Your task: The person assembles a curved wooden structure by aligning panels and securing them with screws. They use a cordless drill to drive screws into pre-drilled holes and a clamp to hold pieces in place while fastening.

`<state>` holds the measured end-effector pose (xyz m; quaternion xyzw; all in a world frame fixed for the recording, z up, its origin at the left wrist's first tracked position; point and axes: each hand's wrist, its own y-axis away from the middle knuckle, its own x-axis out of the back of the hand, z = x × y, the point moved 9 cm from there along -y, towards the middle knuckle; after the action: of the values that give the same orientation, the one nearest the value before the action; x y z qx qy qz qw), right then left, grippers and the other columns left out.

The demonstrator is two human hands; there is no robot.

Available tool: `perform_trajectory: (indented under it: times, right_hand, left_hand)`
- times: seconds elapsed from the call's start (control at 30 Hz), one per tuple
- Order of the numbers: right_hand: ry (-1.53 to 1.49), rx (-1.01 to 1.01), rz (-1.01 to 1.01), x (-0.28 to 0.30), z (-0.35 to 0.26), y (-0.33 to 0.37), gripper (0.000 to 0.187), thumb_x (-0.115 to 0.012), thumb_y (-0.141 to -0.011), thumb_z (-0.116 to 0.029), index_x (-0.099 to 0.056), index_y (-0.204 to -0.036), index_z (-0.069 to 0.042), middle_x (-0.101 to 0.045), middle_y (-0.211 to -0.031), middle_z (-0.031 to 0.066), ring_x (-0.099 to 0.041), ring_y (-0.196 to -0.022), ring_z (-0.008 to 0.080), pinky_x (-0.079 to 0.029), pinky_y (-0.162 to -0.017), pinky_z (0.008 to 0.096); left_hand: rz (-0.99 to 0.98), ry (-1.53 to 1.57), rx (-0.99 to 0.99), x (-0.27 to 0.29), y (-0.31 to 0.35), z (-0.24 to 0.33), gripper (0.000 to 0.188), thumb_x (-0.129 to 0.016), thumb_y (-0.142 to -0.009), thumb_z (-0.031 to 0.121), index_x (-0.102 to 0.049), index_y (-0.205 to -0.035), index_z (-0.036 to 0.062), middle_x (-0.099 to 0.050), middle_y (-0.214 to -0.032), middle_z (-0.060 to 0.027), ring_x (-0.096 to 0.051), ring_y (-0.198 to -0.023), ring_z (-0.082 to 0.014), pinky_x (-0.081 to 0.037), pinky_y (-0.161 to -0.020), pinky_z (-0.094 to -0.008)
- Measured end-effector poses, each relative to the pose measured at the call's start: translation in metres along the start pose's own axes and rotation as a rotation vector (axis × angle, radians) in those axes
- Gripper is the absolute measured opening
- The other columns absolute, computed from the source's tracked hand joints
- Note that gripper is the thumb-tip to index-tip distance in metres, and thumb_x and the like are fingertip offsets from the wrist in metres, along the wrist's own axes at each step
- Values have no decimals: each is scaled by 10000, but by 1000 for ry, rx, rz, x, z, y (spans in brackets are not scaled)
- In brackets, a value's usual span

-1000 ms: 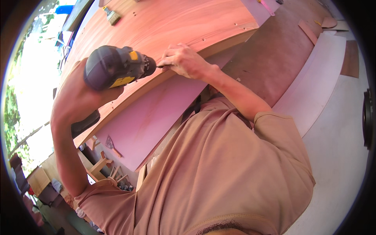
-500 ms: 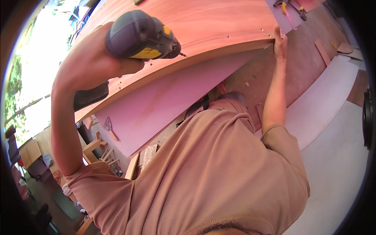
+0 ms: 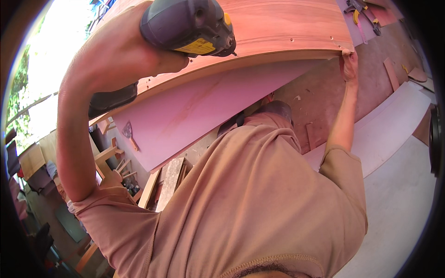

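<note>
My left hand (image 3: 127, 58) is wrapped round the handle of a dark cordless drill (image 3: 183, 23) with a yellow label. Its short bit points right, above the near edge of a large reddish wooden panel (image 3: 282, 23). Whether the tip touches the wood, I cannot tell. Small holes dot the panel along that edge. At the panel's right corner, my right hand (image 3: 350, 67) grips the edge with its fingers bent. Below the panel's edge, a pale pinkish board (image 3: 185, 111) carries a putty knife (image 3: 129, 134) at its left end.
Clamps (image 3: 364, 16) lie beyond the right corner. A long pale sheet (image 3: 380, 127) and wood offcuts (image 3: 391, 74) rest on the floor at right. Timber strips (image 3: 169, 183) and small wooden frames (image 3: 109, 150) stand at lower left, close to my body.
The view has shifted, moving the panel rightward in the picture. My right hand's fingers, straighter along the panel's end before, are now bent at its corner. My left hand still holds the drill.
</note>
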<state>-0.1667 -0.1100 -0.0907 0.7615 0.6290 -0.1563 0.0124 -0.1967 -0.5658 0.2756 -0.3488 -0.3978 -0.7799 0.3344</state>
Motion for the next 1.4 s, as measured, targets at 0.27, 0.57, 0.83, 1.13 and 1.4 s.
perform_trajectory:
  times: [0.27,0.57,0.83,1.13,1.4]
  right_hand:
    - [109,53,-45,1,-1,1,704,-728,-1045,-496,-561,-1484,28,-625,-1447,58,-544,-1347,163,-374,-1180,352]
    - [9,-61,-26,-2,-5,2,672,-712,-1062,-460,-548,-1502,20,-621,-1454,63,-540,-1364,157,-369,-1181,336]
    - [43,-43,188,13,1,1,292,-712,-1045,-247,-704,-1222,-15,-693,-1175,18,-602,-1146,123,-415,-1062,320]
    - [-112,-6,501,-5,-8,-2,330,-682,-998,-190,-714,-1216,57,-722,-1209,96,-652,-1150,178,-473,-1031,341]
    - [-96,32,566,-12,-17,0,459,-674,-988,-187,-676,-1334,114,-720,-1295,136,-670,-1194,227,-481,-1063,349]
  left_hand:
    - [-54,-172,157,5,7,30,601,-897,-806,128,-637,-1345,62,-757,-1162,-89,-710,-1025,-201,-568,-931,-362]
    - [-72,-264,124,7,-4,4,572,-890,-822,206,-708,-1359,124,-783,-1116,-82,-728,-966,-192,-585,-890,-366]
    - [-41,-361,-348,8,-5,8,628,-897,-807,115,-672,-1392,75,-776,-1113,-98,-736,-969,-197,-591,-893,-359]
    - [-172,-358,-308,8,0,-3,634,-899,-801,57,-647,-1379,-10,-758,-1161,-108,-712,-980,-183,-586,-876,-347]
    - [-141,-405,-379,10,-1,6,613,-908,-789,52,-666,-1348,-13,-760,-1151,-136,-722,-960,-231,-581,-857,-363]
